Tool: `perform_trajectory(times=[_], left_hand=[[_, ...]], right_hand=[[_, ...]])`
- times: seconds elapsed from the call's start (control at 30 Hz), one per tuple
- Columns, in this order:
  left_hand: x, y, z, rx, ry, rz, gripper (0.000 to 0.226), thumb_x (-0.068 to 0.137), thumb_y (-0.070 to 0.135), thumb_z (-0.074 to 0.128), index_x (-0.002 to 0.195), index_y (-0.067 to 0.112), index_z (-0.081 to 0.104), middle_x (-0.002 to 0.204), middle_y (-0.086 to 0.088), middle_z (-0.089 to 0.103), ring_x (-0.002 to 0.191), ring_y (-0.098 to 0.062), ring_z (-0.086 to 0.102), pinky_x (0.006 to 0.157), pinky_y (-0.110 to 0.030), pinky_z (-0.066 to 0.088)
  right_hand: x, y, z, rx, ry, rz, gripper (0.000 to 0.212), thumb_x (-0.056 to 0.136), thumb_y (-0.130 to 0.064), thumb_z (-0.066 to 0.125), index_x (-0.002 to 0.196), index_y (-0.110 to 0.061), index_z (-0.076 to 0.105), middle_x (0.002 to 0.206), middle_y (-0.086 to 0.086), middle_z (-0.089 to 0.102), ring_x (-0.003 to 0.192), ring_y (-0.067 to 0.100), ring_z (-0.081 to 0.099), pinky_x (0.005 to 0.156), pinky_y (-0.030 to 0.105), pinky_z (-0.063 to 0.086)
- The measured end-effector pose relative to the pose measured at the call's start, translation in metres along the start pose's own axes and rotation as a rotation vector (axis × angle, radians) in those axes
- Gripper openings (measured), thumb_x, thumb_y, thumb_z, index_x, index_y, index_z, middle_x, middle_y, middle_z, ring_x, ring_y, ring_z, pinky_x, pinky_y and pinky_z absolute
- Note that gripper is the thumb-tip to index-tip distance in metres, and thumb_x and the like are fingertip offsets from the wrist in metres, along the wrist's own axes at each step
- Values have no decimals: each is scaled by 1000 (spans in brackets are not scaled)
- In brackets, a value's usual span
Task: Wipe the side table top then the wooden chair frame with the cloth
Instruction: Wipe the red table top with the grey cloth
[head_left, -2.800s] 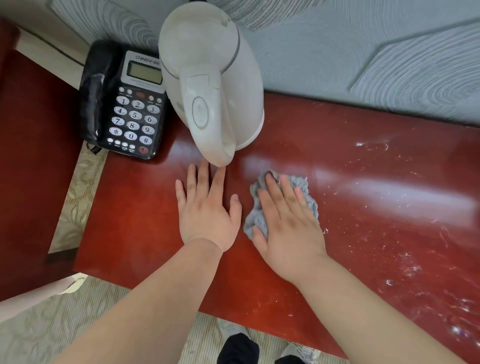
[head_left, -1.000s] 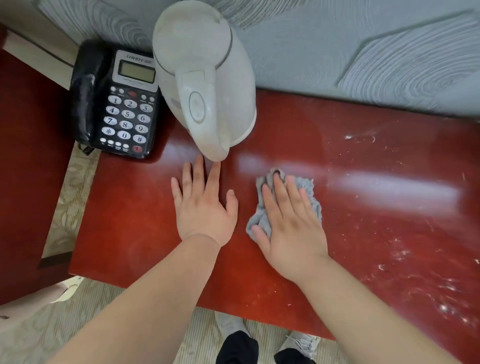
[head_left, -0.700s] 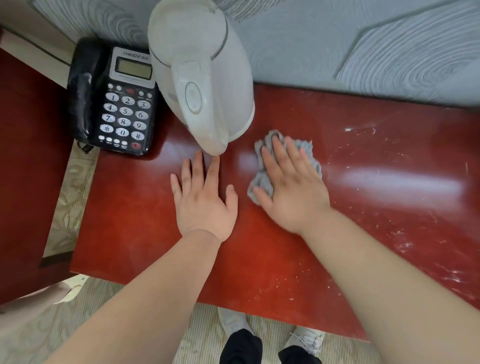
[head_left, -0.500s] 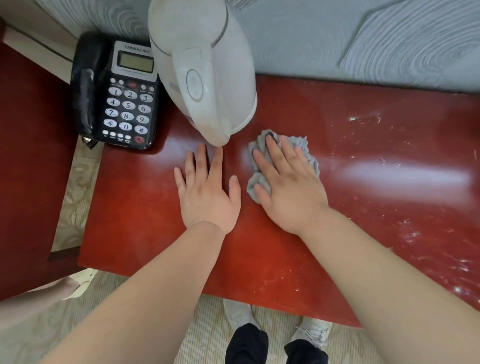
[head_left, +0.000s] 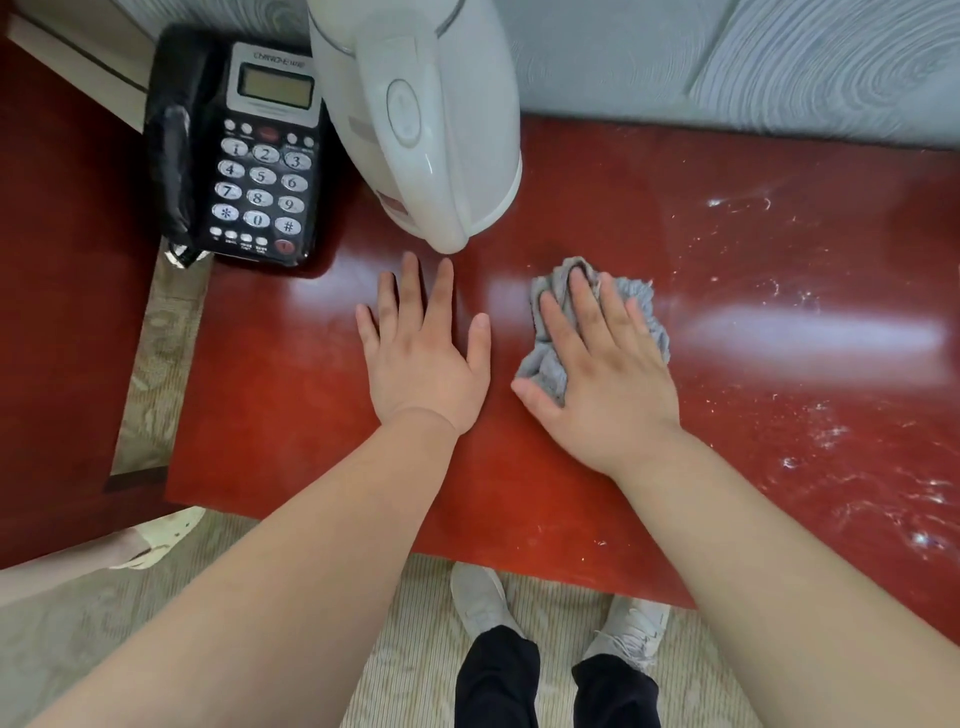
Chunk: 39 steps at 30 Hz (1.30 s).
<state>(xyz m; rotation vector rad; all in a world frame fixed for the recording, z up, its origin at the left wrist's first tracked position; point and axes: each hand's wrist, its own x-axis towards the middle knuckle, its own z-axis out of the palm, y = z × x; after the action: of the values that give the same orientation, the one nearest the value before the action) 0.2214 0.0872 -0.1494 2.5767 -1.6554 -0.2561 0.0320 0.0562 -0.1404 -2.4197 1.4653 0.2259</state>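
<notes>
1. Head view, looking straight down: glossy red tabletop (head_left: 597, 182) set against a grey swirl-textured wall (head_left: 675, 62).
2. Left hand (head_left: 423, 358): released, palm down, fingers straight and spread, resting on bare tabletop. It holds nothing. Fingertips lie just short of the kettle's handle.
3. Right hand (head_left: 602, 384): flat on the cloth, fingers straight, pressing it onto the tabletop. No finger is seen curling round it. The thumb lies at the cloth's near-left edge.
4. Cloth (head_left: 550, 364): grey, crumpled, on the tabletop just right of the left hand and near the kettle. Its edges show past the fingertips and on either side of the hand.
5. Kettle (head_left: 431, 114): white, upright at the back of the tabletop, handle toward the camera, standing between phone and cloth.
6. Phone (head_left: 260, 156): black with a keypad, handset on its left side, at the back-left corner. Cannot tell whether it touches the kettle.
7. White specks (head_left: 810, 431) and streaks cover the right part of the tabletop; the part by the hands looks glossy.
8. Below the near edge: patterned carpet (head_left: 415, 649) and grey shoes (head_left: 478, 597). A pale slipper (head_left: 161, 535) sits at lower left.
9. Dark red wood panel (head_left: 62, 312) at far left, apart from the tabletop with a strip of carpet between. Cannot tell what it belongs to.
</notes>
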Motion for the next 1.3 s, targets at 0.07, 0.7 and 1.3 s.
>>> perform_trajectory(times=[0.07, 0.7, 1.3], left_hand=[[0, -1, 2, 5, 2, 1, 70, 102, 61, 27, 166, 32, 24, 176, -2, 13, 161, -28, 9, 129, -56, 6], [1, -2, 5, 9, 22, 9, 66, 103, 52, 24, 166, 31, 26, 175, -3, 16, 161, -29, 13, 129, -56, 8], [2, -2, 5, 29, -10, 9, 71, 100, 51, 32, 167, 31, 20, 176, -3, 9, 162, -29, 7, 129, -57, 5]], right_hand=[[-29, -13, 9, 27, -1, -39, 85, 98, -73, 30, 166, -26, 10, 174, 5, -4, 159, 26, -12, 130, 49, 3], [35, -17, -6, 97, 83, -20, 85, 97, -65, 34, 166, -19, 16, 174, 7, 7, 160, 28, -3, 130, 47, 2], [-20, -16, 7, 40, 34, 75, 84, 100, -66, 31, 166, -18, 11, 174, 4, -4, 159, 24, -12, 129, 43, -7]])
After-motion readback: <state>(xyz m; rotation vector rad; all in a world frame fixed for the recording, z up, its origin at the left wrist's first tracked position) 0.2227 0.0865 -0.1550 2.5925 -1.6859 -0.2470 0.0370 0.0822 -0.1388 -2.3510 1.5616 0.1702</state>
